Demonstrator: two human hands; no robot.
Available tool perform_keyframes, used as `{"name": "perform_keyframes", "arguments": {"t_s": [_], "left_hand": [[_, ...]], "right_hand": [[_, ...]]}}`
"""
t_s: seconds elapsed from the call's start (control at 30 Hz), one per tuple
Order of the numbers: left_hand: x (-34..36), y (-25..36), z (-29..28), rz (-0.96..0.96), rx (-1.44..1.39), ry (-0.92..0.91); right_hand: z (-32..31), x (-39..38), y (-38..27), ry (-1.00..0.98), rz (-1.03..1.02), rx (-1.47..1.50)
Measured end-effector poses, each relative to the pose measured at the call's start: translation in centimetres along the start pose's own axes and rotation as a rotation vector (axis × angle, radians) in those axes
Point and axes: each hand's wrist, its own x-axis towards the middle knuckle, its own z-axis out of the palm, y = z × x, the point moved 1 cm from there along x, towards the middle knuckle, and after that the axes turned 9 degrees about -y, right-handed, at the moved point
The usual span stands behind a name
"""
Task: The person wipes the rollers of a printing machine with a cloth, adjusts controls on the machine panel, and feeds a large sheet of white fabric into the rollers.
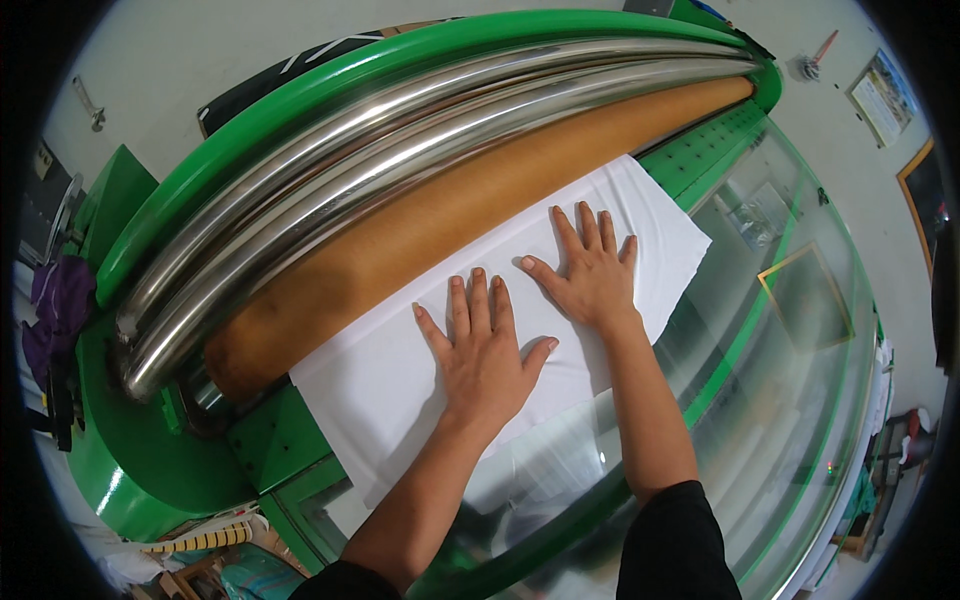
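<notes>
Starting at the far left of the frame, a heap of purple cloth (58, 305) hangs beside the green machine frame (130, 470). Just right of it, the polished steel rollers (330, 150) sweep up from the middle left toward the upper right, with a tan padded roller (420, 225) lying just below them. A white sheet of fabric (385, 385) is spread flat across the middle of the frame, its upper edge touching the tan roller and its lower edge lying over the clear curved guard (790, 360).

The left hand (480, 350) lies palm down on the sheet near the centre of the frame, fingers stretched out and slightly spread, gripping nothing. Just to its right and a little higher, the right hand (590, 275) presses flat on the same sheet, fingers fanned toward the roller, also holding nothing. Both forearms come up from the lower edge, ending in black sleeves (675, 545).
</notes>
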Motion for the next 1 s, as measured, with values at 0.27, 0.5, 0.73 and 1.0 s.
{"name": "perform_keyframes", "arguments": {"t_s": [0.27,0.5,0.73,1.0], "left_hand": [[0.27,-0.16,0.06,-0.016,0.014,-0.002],[0.18,-0.01,-0.48,-0.036,0.036,-0.041],[0.21,-0.14,-0.41,-0.027,0.032,-0.041],[0.26,-0.35,-0.16,-0.021,0.046,-0.014]], "right_hand": [[0.02,0.11,0.01,-0.011,0.053,-0.008],[-0.1,0.23,-0.07,-0.045,0.122,-0.003],[-0.25,0.05,-0.11,-0.034,0.134,-0.012],[0.02,0.21,-0.05,-0.018,0.135,-0.038]]}}
